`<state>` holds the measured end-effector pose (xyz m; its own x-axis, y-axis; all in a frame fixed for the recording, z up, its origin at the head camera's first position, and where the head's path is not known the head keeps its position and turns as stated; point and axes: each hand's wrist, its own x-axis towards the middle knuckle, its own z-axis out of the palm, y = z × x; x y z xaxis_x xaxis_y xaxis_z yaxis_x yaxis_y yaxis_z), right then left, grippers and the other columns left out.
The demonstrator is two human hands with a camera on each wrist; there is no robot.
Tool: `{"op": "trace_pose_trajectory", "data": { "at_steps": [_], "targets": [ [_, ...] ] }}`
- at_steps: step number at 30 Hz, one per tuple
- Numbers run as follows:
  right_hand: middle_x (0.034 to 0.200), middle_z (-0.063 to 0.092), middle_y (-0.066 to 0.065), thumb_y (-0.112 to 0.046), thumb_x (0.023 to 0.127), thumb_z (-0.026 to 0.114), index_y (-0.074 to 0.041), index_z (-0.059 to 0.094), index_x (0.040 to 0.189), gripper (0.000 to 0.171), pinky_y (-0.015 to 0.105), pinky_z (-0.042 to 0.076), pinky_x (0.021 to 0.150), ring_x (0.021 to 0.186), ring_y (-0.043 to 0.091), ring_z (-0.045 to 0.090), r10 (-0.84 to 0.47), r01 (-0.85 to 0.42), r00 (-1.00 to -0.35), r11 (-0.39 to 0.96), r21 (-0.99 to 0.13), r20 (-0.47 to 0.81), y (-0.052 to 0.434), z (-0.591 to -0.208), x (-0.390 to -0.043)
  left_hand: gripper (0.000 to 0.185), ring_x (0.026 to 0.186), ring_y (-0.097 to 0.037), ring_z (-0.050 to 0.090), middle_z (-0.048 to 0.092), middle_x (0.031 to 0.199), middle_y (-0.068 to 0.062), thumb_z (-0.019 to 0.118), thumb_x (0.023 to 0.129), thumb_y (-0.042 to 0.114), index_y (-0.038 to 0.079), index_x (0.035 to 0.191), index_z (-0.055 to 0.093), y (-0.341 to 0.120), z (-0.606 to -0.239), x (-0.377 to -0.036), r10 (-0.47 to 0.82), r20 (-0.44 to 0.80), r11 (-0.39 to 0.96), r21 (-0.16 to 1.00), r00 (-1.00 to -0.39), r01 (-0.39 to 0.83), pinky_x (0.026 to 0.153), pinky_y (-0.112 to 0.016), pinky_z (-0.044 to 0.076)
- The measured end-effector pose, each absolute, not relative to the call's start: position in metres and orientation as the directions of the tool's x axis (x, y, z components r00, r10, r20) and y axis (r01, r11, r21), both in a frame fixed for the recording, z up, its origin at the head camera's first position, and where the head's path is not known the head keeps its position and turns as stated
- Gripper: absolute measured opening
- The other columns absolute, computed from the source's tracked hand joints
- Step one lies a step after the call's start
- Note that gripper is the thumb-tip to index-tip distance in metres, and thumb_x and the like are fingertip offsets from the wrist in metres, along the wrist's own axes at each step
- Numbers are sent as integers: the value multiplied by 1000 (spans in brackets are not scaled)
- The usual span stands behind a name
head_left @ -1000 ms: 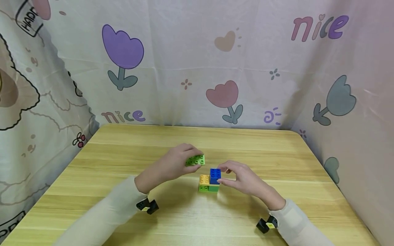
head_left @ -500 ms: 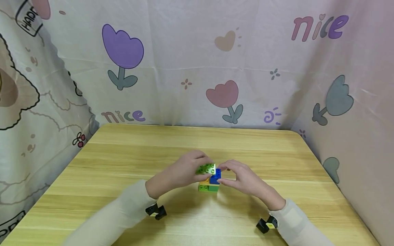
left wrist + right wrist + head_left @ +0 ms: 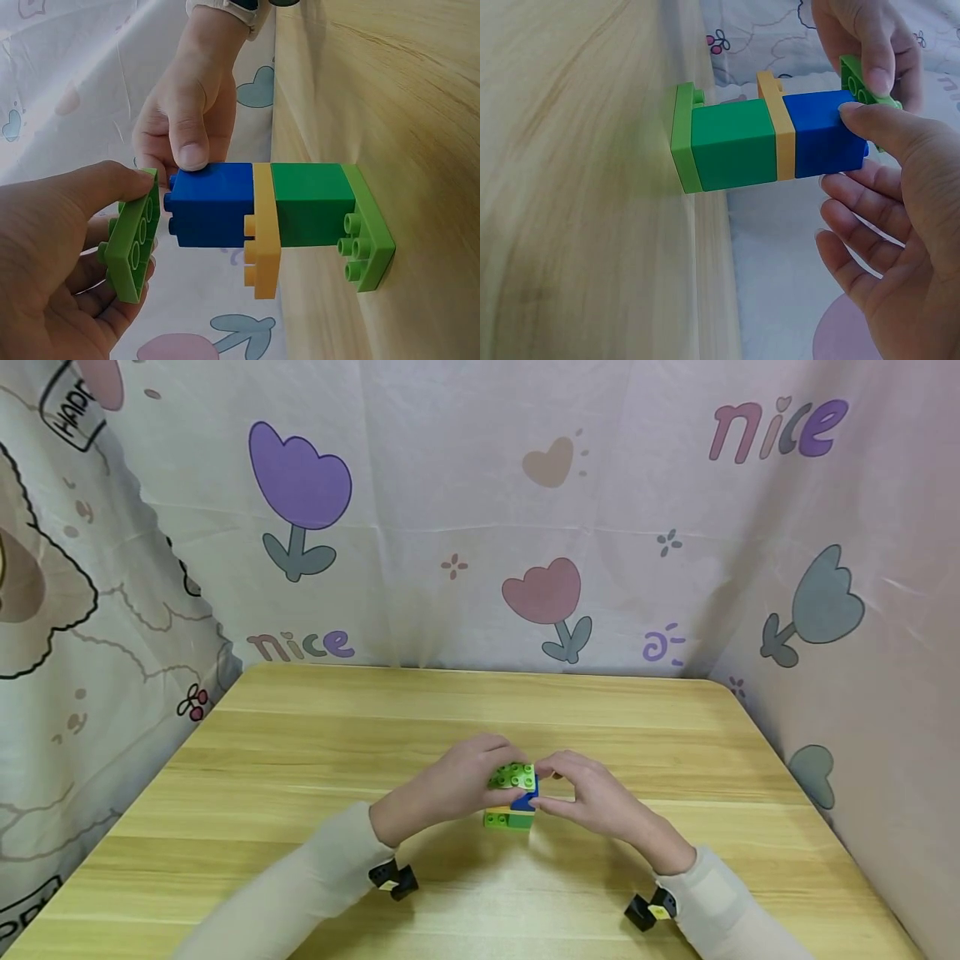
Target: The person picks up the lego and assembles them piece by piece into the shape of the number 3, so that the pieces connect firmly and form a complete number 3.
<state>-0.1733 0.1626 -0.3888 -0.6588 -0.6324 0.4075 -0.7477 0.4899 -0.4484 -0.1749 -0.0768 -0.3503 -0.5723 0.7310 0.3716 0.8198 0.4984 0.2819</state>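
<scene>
A stack of toy building bricks stands on the table: a light green flat brick (image 3: 373, 236) at the bottom, then a green block (image 3: 313, 204), a yellow flat brick (image 3: 266, 244) and a blue block (image 3: 214, 206) on top. My left hand (image 3: 465, 781) pinches another light green flat brick (image 3: 133, 244), studs up, just above the blue block's studs. A narrow gap parts them in the left wrist view. My right hand (image 3: 603, 797) holds the blue block from the right, thumb on one side and fingers opposite. From the head, the left hand partly covers the yellow brick.
The wooden table (image 3: 337, 727) extends around the stack on all sides. A printed cloth (image 3: 420, 510) hangs behind it and along both sides. Each wrist carries a small black camera, as on the left sleeve (image 3: 315, 868).
My left hand has moved right and toward the stack, bringing the light green flat brick from beside it to over the blue block. The right hand has stayed put.
</scene>
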Motion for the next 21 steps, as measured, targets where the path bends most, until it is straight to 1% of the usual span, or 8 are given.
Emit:
{"op": "trace_pose_trajectory", "data": {
  "at_steps": [3,9,16,21],
  "targets": [
    [106,66,-6,-31,88,74,-12,66,115,34,38,53,83,96,22,63,-633,-747,-659,491,-448,405,163,-389,-173,33,89,-10,57,65,104,2,75,88,30,13,115,70,-75,-352,-175,725,355,511,295,-590,807,75,-23,49],
    [105,66,-7,-32,88,74,-13,65,116,35,39,53,82,96,22,63,-631,-745,-662,493,-450,405,163,-390,-173,33,89,-9,57,65,105,3,75,88,31,15,116,70,-73,-355,-176,715,333,533,310,-615,787,75,-21,49],
    [105,66,-6,-31,89,74,-13,65,118,35,38,53,82,96,21,63,-633,-739,-668,498,-454,392,163,-389,-173,34,87,-8,56,64,104,3,75,88,32,15,117,71,-72,-356,-176,713,321,536,324,-623,780,73,-19,48],
    [105,66,-5,-32,89,74,-11,65,121,39,41,53,82,96,20,63,-620,-712,-694,521,-470,365,163,-387,-172,33,88,-8,56,64,104,2,74,89,31,14,118,71,-71,-355,-176,719,302,534,336,-626,776,74,-19,48]
  ]
}}
